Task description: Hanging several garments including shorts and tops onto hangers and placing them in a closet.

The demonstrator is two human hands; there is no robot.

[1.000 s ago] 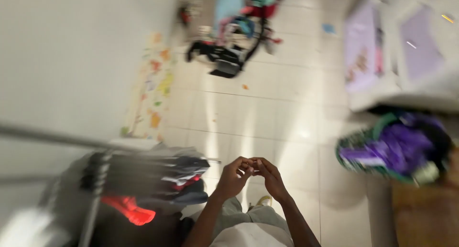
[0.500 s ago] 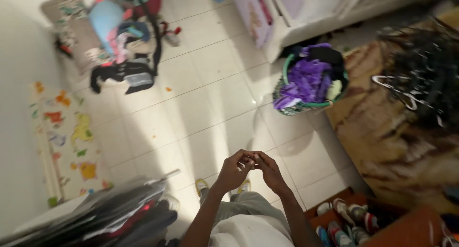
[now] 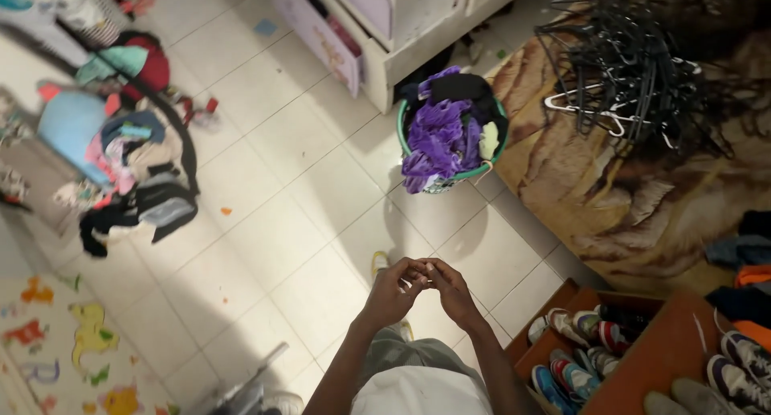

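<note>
Your left hand (image 3: 395,290) and right hand (image 3: 451,290) remained clasped together, fingers curled shut, holding nothing visible. What changed was the view: it swung right, bringing the green laundry basket (image 3: 450,134) of purple clothes onto the tiled floor (image 3: 297,214) just ahead of your hands.

I see no package, label, sign or screen anywhere around me.
</note>
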